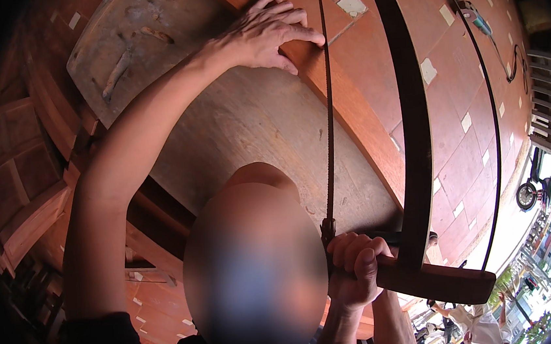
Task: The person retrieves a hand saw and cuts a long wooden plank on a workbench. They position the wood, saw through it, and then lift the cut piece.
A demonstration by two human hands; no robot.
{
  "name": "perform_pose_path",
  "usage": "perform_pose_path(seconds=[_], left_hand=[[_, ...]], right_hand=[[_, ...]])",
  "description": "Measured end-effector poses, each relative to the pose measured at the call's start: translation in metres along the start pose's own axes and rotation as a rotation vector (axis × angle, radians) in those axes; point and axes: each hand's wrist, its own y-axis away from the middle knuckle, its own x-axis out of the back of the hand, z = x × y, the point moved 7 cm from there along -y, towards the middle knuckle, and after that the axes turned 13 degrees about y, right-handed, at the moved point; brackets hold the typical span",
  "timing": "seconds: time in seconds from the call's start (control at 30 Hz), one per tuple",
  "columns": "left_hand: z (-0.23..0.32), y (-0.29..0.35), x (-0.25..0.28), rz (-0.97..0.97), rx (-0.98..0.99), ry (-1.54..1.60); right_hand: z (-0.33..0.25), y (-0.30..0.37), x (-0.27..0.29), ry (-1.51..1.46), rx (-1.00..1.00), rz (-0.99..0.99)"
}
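Note:
My left hand (268,36) is open, its fingers spread and bent over a narrow reddish wooden board (349,116). Its index fingertip is at the toothed blade (329,121) of a large frame saw. The saw's dark curved wooden beam (414,127) runs beside the blade, with a thin tension cord (493,113) on the outer side. At the near end my right hand (357,266) is closed round the saw by its wooden crosspiece (439,280). A second forearm (394,325) lies beside my right one; I cannot tell whose. A blurred patch hides the lower middle.
A broad greyish wooden slab (239,129) lies beside the reddish board, with wood scraps (116,74) on it. Red floor tiles (458,90) with pale patches spread to the right. A corded power tool (475,20) lies there. Wooden furniture (15,155) stands left; a motorbike (531,192) is outside.

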Motion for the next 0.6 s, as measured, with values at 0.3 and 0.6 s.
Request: perform_pose_path(seconds=[0.3,0.6], left_hand=[[0.000,-0.002,-0.003,0.003,-0.016,-0.006],[0.001,-0.003,-0.003,0.027,-0.026,-0.011]], right_hand=[[0.022,-0.052,-0.010,-0.058,0.012,0.027],[0.005,-0.005,0.003,0.010,0.075,0.016]])
